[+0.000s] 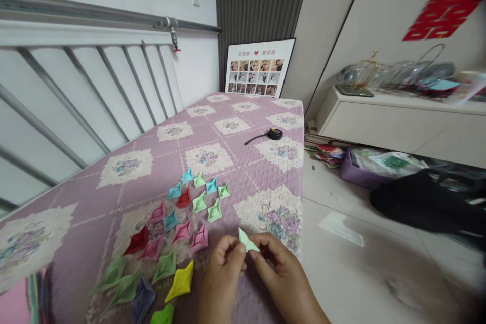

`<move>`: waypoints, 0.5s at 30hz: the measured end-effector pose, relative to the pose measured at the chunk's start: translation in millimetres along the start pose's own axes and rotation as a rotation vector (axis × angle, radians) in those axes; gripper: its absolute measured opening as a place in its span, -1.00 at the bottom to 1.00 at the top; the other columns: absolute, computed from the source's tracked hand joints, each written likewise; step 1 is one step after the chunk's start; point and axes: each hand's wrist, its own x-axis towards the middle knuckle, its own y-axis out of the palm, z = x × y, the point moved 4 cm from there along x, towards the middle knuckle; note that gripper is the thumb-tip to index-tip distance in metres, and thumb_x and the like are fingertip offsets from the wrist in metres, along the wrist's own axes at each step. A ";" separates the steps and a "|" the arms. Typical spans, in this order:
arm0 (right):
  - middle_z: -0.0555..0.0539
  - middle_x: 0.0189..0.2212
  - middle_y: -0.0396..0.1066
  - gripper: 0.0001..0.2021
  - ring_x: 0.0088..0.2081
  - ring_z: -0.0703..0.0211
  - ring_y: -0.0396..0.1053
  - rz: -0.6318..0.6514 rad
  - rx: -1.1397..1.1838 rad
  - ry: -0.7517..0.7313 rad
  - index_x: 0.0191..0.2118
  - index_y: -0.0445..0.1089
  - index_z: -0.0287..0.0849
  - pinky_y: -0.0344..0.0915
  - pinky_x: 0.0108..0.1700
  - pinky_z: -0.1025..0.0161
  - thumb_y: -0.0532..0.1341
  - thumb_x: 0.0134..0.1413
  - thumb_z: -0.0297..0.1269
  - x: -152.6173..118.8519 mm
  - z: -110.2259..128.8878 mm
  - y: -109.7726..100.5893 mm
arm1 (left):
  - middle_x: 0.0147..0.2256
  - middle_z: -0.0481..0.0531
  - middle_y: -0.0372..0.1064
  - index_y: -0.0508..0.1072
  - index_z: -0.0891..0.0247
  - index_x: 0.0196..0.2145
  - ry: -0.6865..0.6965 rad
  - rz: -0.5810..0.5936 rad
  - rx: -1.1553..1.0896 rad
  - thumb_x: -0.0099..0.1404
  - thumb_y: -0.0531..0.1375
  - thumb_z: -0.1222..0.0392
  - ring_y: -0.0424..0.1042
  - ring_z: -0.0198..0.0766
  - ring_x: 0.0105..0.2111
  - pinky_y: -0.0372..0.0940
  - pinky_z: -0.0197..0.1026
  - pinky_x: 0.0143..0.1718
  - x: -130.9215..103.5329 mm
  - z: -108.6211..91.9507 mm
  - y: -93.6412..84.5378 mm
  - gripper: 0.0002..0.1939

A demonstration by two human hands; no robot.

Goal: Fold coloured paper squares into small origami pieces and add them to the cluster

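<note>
A small pale green folded paper (pixel 247 242) is pinched between my two hands, near the front of the cloth-covered surface. My left hand (pixel 225 268) grips its left side with thumb and fingers. On its right side, my right hand (pixel 277 266) holds a pointed corner between thumb and fingertips. To the left of my hands lie several folded paper shapes in rows, among them a yellow one (pixel 181 280), a dark red one (pixel 136 241), a pink one (pixel 199 238) and a blue one (pixel 170 219).
A black tape measure (pixel 275 133) lies farther back on the purple floral cloth (pixel 243 164). Coloured paper sheets (pixel 17 304) are at the lower left. A framed photo board (pixel 259 68) leans at the far end. Railings run along the left; a cabinet (pixel 402 124) stands right.
</note>
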 end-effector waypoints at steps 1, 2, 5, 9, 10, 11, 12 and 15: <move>-0.04 -0.41 0.42 -0.87 -0.33 0.15 0.38 0.019 0.050 0.016 -0.28 0.42 -0.11 0.31 -0.24 0.24 0.17 0.13 -0.21 0.3 0.4 1.0 | -0.52 -0.10 0.25 0.37 0.21 -0.41 0.001 0.000 -0.005 0.21 0.14 -0.12 0.25 -0.32 -0.49 0.15 -0.30 -0.44 -0.7 0.0 -0.5 -0.68; -0.03 -0.43 0.42 -0.86 -0.35 0.16 0.38 0.041 0.112 0.031 -0.29 0.40 -0.12 0.31 -0.25 0.24 0.17 0.14 -0.19 0.7 1.2 2.0 | -0.52 -0.09 0.25 0.37 0.21 -0.40 -0.002 -0.004 -0.011 0.23 0.11 -0.14 0.26 -0.31 -0.49 0.15 -0.30 -0.44 -1.2 0.5 -1.0 -0.66; 0.01 -0.49 0.41 -0.81 -0.41 0.18 0.39 0.097 0.300 0.070 -0.32 0.37 -0.13 0.31 -0.27 0.23 0.19 0.13 -0.12 2.4 4.3 4.6 | -0.54 -0.09 0.25 0.38 0.21 -0.36 -0.027 -0.019 -0.030 0.26 0.06 -0.20 0.27 -0.30 -0.48 0.17 -0.28 -0.44 -1.3 4.1 -1.9 -0.60; 0.03 -0.51 0.41 -0.77 -0.42 0.19 0.39 0.095 0.370 0.120 -0.34 0.37 -0.14 0.30 -0.27 0.25 0.26 0.06 -0.07 4.7 1.9 4.5 | -0.52 -0.11 0.27 0.41 0.21 -0.27 -0.020 -0.026 -0.115 0.21 0.15 -0.17 0.28 -0.32 -0.48 0.17 -0.30 -0.45 2.1 7.8 -0.8 -0.63; 0.03 -0.51 0.42 -0.75 -0.41 0.19 0.39 0.094 0.366 0.131 -0.34 0.37 -0.14 0.29 -0.27 0.26 0.27 0.04 -0.06 5.0 0.5 4.4 | -0.51 -0.11 0.29 0.42 0.21 -0.25 -0.020 -0.031 -0.149 0.18 0.19 -0.15 0.28 -0.33 -0.49 0.16 -0.31 -0.45 3.2 9.0 -0.7 -0.63; 0.03 -0.50 0.42 -0.75 -0.41 0.19 0.39 0.100 0.361 0.141 -0.34 0.37 -0.15 0.29 -0.27 0.26 0.27 0.04 -0.05 5.1 -0.9 4.5 | -0.49 -0.11 0.30 0.42 0.22 -0.23 -0.022 -0.036 -0.184 0.15 0.23 -0.12 0.28 -0.34 -0.49 0.17 -0.31 -0.46 4.3 10.6 -0.8 -0.62; 0.02 -0.49 0.42 -0.75 -0.40 0.19 0.38 0.112 0.356 0.146 -0.33 0.38 -0.15 0.29 -0.26 0.25 0.26 0.05 -0.05 5.0 -1.9 4.9 | -0.47 -0.10 0.32 0.42 0.22 -0.21 -0.027 -0.041 -0.215 0.12 0.26 -0.10 0.29 -0.36 -0.49 0.16 -0.32 -0.47 5.3 12.4 -0.9 -0.61; -0.01 -0.45 0.43 -0.75 -0.35 0.17 0.38 0.163 0.332 0.147 -0.34 0.39 -0.16 0.28 -0.21 0.24 0.21 0.12 -0.06 3.5 -3.4 5.8 | -0.40 -0.07 0.37 0.40 0.23 -0.13 -0.037 -0.051 -0.278 0.07 0.31 -0.04 0.30 -0.39 -0.51 0.16 -0.34 -0.49 7.1 17.3 -1.4 -0.55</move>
